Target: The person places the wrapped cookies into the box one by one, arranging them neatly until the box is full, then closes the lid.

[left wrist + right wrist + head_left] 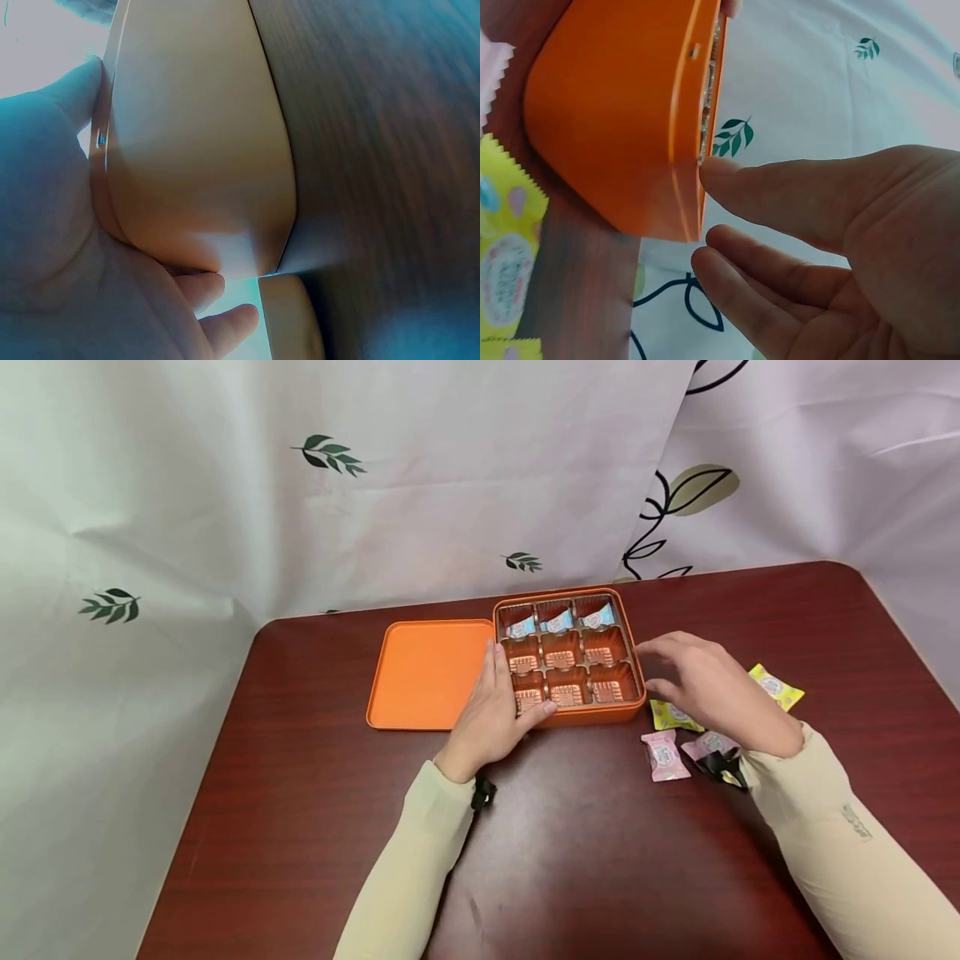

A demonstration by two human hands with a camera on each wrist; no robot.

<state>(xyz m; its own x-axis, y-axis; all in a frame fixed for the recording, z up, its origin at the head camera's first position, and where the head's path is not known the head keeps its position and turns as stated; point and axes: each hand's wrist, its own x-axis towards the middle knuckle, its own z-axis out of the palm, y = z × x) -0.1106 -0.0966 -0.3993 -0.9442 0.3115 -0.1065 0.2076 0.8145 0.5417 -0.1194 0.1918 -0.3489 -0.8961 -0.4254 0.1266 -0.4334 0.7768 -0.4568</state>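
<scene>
Orange box (blue packets inside), left grip touching

- Box: on the surface, toward its back edge.
- Lid: on the surface, directly left of the box.
- Divided tray: inside the box, three rows of three compartments.
- Three wrapped sweets: in the tray's back row, one per compartment.
- Person's left hand: at the box's front left corner, thumb over the front rim.
- Person's right hand: just beside the box's right wall.
- Four loose sweets: on the surface, right of the box, around the right hand.
- Hanging cloth: behind the surface.
</scene>
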